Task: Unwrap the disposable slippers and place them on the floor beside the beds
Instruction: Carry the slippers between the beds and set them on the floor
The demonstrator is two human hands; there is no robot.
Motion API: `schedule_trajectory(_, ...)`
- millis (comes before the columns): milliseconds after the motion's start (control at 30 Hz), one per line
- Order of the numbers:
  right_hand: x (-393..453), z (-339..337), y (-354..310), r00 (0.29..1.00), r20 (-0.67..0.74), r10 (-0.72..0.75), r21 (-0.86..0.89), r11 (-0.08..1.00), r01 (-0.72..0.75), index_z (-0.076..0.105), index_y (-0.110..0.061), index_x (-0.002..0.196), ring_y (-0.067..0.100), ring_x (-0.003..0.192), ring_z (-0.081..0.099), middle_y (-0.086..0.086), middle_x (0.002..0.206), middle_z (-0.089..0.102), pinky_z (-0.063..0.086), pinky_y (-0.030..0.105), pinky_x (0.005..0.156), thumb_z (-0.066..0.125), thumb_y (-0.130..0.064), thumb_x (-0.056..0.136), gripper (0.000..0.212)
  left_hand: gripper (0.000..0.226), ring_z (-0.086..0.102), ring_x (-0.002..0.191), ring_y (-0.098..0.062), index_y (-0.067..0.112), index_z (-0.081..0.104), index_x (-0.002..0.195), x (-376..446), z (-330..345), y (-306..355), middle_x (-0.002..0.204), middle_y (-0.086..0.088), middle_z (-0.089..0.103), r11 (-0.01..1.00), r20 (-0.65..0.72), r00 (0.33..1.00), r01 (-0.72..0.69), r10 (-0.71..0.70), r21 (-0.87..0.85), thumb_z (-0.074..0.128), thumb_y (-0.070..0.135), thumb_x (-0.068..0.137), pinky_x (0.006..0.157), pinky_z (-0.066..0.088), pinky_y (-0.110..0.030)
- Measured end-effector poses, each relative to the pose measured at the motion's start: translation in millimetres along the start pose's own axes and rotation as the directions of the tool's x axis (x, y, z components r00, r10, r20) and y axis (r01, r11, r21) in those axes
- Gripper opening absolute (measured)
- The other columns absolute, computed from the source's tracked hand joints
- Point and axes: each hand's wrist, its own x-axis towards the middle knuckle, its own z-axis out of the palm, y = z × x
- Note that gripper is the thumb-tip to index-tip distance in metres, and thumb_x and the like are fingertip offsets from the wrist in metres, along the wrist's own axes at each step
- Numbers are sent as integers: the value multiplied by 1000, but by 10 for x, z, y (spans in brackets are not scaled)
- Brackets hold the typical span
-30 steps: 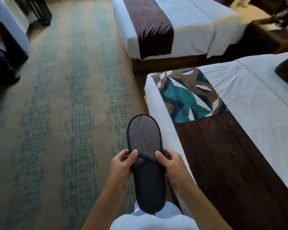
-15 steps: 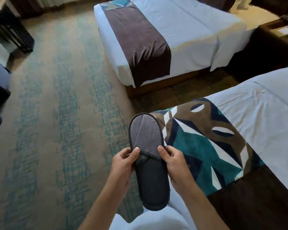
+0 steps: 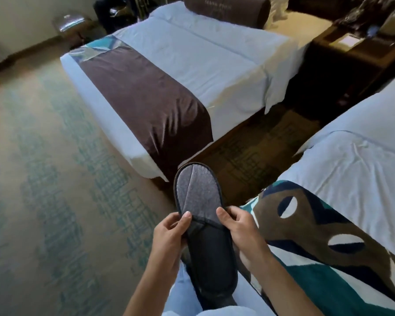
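My feed is fairly dim, lit softly from the upper left. The far bed shows a sheen on its brown runner. Deep shadow fills the gap by the nightstand. Edges bend with wide-angle distortion, and the carpet looks smeared.

We held the slipper out in front of us, left hand on its left edge, right hand on its right, toe pointing away. The near bed lay to our right, a runner across its foot. The far bed stood ahead, a runner over its foot and a bolster at its head. A nightstand sat between the beds. Carpet spread to our left.
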Motion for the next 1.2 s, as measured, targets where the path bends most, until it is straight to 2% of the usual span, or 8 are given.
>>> schedule_trajectory(133, 882, 232, -370, 985, -171, 29, 20, 999, -26, 68, -11, 93, 23, 87, 67, 7, 85, 71, 58, 44, 77, 60, -46, 91, 36, 15, 58, 59, -15, 4, 63, 80, 1125, 65, 487, 66, -7, 60, 994, 142, 989, 22, -37, 102, 67, 13, 91, 56, 49, -28)
schedule_trajectory(367, 1968, 147, -1074, 873, -465, 147, 178, 982, -70, 67, -20, 98, 10, 86, 64, -3, 90, 69, 51, 20, 67, 58, -50, 90, 33, 24, 50, 70, -24, 0, 63, 95, 2696, 674, 1245, 82, -14, 53, 961, 394, 905, 49, -158, 273, 69, 22, 90, 60, 40, -33)
schedule_trajectory(533, 2451, -258, -1305, 773, -600, 205, 242, 968, -69, 69, -24, 100, 13, 93, 64, -4, 98, 70, 57, 27, 79, 61, -50, 88, 30, 21, 63, 61, -11, 12, 72, 78, 3353, 1369, 1451, 67, -3, 66, 921, 535, 809, 20, -243, 389, 72, 32, 84, 52, 51, -22)
schedule_trajectory(600, 2620, -464, -1348, 746, -630, 213, 269, 962, -47, 70, -26, 84, 15, 85, 66, -6, 83, 70, 58, 30, 76, 63, -50, 86, 26, 23, 67, 66, -18, 8, 73, 83, 3571, 1651, 1464, 71, -8, 70, 904, 551, 788, 16, -274, 427, 71, 31, 88, 57, 55, -28)
schedule_trajectory(700, 3021, -834, -1369, 690, -684, 234, 262, 963, -68, 68, -24, 108, 18, 100, 65, -4, 103, 71, 58, 36, 87, 62, -53, 86, 37, 27, 71, 74, -23, 9, 76, 91, 3935, 2152, 1481, 80, -12, 74, 886, 575, 757, 12, -311, 463, 73, 36, 85, 65, 58, -33)
schedule_trajectory(767, 3356, -1159, -1453, 666, -710, 228, 258, 964, -55, 62, -25, 120, 12, 101, 63, -6, 113, 67, 57, 28, 82, 62, -50, 88, 41, 32, 70, 71, -21, 11, 76, 91, 4188, 2532, 1480, 78, -11, 73, 879, 575, 757, -2, -311, 478, 73, 41, 82, 61, 57, -31)
schedule_trajectory(867, 3766, -1653, -1645, 665, -714, 218, 317, 948, 29, 63, -23, 117, 2, 90, 61, -11, 102, 67, 47, 11, 65, 64, -40, 89, 33, 27, 70, 64, -15, 12, 76, 92, 4545, 3104, 1456, 72, -6, 72, 868, 563, 766, -14, -310, 496, 68, 38, 89, 51, 53, -23)
schedule_trajectory(1200, 4701, -2883, -2142, 594, -782, 189, 323, 938, 126, 65, -29, 106, 3, 92, 64, -14, 98, 69, 48, 11, 66, 69, -36, 86, 21, 38, 63, 67, -23, -1, 65, 99, 5476, 4591, 1467, 77, -13, 64, 858, 570, 727, 52, -383, 511, 64, 37, 94, 54, 52, -29)
